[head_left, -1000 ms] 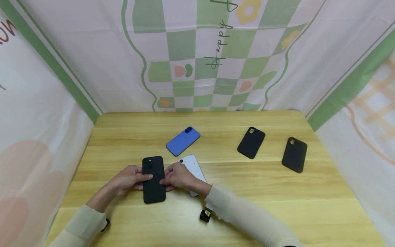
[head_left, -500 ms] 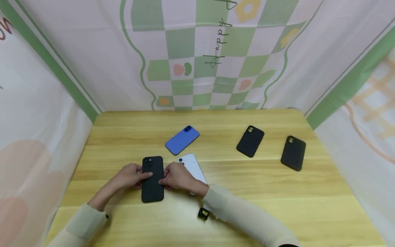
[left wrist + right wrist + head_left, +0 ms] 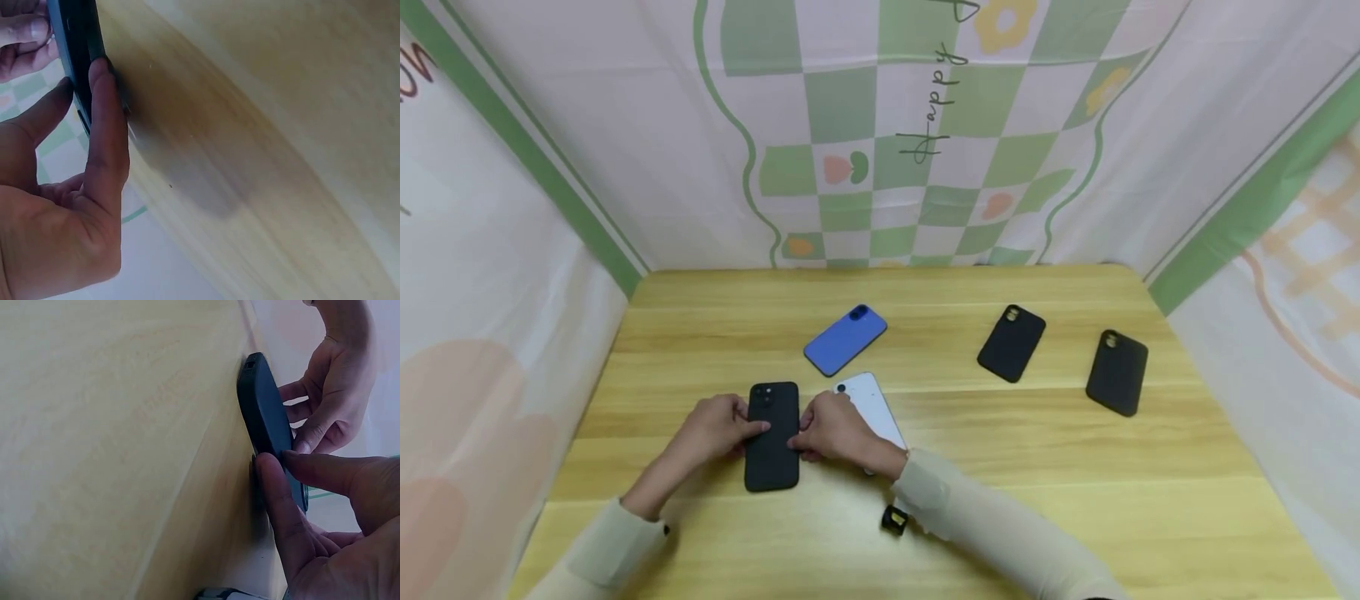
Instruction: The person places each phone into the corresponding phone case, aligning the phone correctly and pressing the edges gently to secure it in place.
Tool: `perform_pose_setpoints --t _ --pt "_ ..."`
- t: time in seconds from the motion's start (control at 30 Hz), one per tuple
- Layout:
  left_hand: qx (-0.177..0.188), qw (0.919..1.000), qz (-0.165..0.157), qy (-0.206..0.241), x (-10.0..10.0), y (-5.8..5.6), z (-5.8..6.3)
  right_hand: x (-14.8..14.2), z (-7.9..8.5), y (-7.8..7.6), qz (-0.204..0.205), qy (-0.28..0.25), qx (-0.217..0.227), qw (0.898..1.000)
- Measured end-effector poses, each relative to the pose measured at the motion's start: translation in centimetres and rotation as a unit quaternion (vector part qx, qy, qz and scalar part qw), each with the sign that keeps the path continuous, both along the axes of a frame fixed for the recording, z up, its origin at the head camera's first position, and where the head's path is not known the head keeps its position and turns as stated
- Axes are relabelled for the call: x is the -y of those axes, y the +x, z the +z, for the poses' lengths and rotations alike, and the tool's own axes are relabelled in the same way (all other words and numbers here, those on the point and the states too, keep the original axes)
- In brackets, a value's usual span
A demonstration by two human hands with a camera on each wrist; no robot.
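A phone in a black case (image 3: 772, 462) lies back up between my hands at the table's left side, its dark camera lenses at the top left. My left hand (image 3: 717, 427) grips its left edge, thumb on the back and fingers at the side and beneath. On the opposite long edge, my right hand (image 3: 837, 427) pinches it between thumb and fingers. The right wrist view shows the case's rounded side (image 3: 253, 403) raised at a slant, close to the tabletop. A white phone (image 3: 878, 410) is partly covered by my right hand and wrist.
Behind the hands lies a blue phone (image 3: 846, 340), back up. Two black phone cases (image 3: 1011, 343) with see-through camera cutouts lie on the right of the wooden table (image 3: 985, 500). A small black device (image 3: 894, 520) sits by the right cuff. Patterned cloth (image 3: 842, 108) surrounds the table.
Both hands keep their hold on the black-cased phone. It has come slightly lower, and the right fingers beneath its edge show less than a second ago.
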State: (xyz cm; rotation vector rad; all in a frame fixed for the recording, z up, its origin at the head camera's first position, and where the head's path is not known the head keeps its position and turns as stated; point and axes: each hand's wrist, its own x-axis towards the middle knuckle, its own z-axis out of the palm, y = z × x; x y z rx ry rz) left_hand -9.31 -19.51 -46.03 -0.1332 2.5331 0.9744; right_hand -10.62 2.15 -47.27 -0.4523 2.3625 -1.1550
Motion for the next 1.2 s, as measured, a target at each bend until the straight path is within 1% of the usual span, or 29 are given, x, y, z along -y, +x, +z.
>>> perform_pose_setpoints --t 0.23,0.33,0.57,0.73,0.8,0.87,0.93,1.0,1.1,1.17,1.2 --pt "-0.009 0.9987 0.005 -0.051 0.0 0.1 0.0 0.3 -0.2 0.1 -0.007 -0.001 0.005 1.0" --pt "-0.017 0.9979 0.011 -0.062 0.0 0.2 0.0 0.3 -0.2 0.2 -0.007 0.002 0.001 1.0" --pt "-0.022 0.9977 0.017 -0.062 0.1 0.2 -0.1 0.4 -0.2 0.3 -0.001 -0.009 0.004 1.0" --pt "-0.029 0.9977 0.016 -0.059 0.3 0.4 -0.2 0.1 0.1 0.4 0.023 -0.003 0.002 1.0" --pt "-0.043 0.9967 0.013 -0.067 0.3 0.5 -0.1 -0.1 0.4 0.4 0.036 0.004 -0.008 0.999" --pt "-0.065 0.9942 0.007 -0.085 0.3 0.6 0.0 -0.5 0.9 0.4 0.046 0.011 -0.022 0.999" --pt "-0.1 0.9893 -0.003 -0.106 0.1 0.7 0.2 -1.1 1.5 0.2 0.055 0.012 -0.039 0.998" --pt "-0.142 0.9831 -0.01 -0.115 -0.3 0.6 0.3 -2.0 2.1 0.0 0.057 0.008 -0.054 0.997" --pt "-0.192 0.9755 -0.021 -0.105 -1.5 0.5 0.5 -4.0 3.1 -0.8 0.048 0.005 -0.083 0.995" --pt "-0.206 0.9739 -0.023 -0.093 -2.6 0.4 0.8 -5.8 3.8 -1.7 0.033 0.013 -0.099 0.994" --pt "-0.203 0.9743 -0.024 -0.093 -3.1 0.4 1.0 -6.8 4.2 -2.2 0.023 0.023 -0.106 0.994"
